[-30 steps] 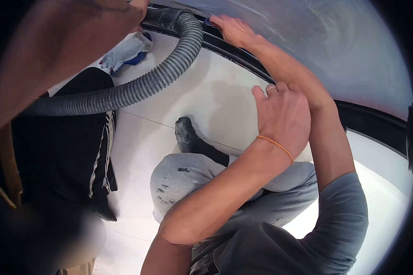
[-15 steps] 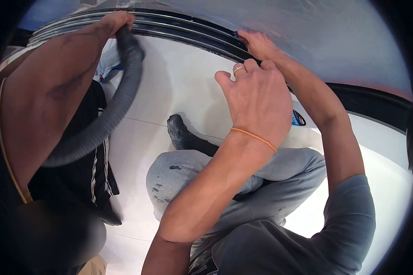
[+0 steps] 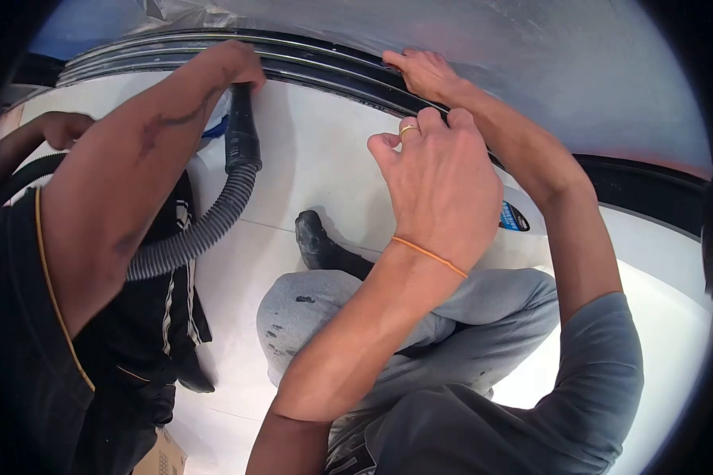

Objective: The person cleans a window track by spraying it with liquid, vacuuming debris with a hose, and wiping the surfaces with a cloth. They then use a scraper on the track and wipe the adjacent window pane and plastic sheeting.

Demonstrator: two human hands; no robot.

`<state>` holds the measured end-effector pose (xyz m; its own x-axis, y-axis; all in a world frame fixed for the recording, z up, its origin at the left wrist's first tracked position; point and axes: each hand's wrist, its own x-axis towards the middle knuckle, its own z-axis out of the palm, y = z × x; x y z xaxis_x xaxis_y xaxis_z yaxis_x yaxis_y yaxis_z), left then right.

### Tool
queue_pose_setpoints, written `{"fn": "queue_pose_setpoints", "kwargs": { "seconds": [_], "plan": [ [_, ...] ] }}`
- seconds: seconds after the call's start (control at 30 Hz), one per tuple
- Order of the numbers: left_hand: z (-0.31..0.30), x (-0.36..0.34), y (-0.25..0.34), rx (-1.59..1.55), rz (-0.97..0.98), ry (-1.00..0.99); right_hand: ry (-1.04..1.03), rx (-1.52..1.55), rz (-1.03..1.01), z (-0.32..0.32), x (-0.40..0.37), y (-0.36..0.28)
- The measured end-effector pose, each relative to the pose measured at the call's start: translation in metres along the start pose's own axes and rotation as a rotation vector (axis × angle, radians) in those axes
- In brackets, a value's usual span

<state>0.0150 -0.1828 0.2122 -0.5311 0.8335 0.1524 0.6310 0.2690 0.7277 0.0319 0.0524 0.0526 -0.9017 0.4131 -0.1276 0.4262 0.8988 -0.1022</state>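
Note:
My left hand (image 3: pixel 444 178), with a ring and an orange wristband, is held in front of the black grooved rail (image 3: pixel 325 59). Its fingers are curled in, and the palm side is hidden from me. Farther up, my right hand (image 3: pixel 429 73) rests at the rail with fingers bent together over its upper edge; whatever they may hold is hidden. To the left, a co-worker's hand (image 3: pixel 242 63) grips the black nozzle of a ribbed grey vacuum hose (image 3: pixel 214 226) against the rail.
The co-worker's other hand (image 3: pixel 63 129) is at the far left, near a dark hose section. A bottle with a blue label (image 3: pixel 513 216) lies behind my left wrist. Plastic-covered panel (image 3: pixel 547 71) rises above the rail. A cardboard box (image 3: pixel 162 455) stands at the bottom left.
The co-worker's hand and the hose nozzle have moved right along the rail. My right hand has shifted slightly left; my left hand has barely moved. The co-worker's other hand has come into view.

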Motion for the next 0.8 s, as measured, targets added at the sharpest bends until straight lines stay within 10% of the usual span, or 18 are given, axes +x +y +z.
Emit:
{"fn": "queue_pose_setpoints", "kwargs": {
  "seconds": [0.43, 0.8],
  "plan": [
    [-0.005, 0.01, -0.008, -0.074, -0.074, 0.07, 0.21, 0.174, -0.046, 0.018, 0.118, -0.093],
    [-0.011, -0.004, -0.002, -0.09, -0.025, 0.01, 0.072, 0.101, 0.206, 0.013, -0.075, 0.035]
  ]
}}
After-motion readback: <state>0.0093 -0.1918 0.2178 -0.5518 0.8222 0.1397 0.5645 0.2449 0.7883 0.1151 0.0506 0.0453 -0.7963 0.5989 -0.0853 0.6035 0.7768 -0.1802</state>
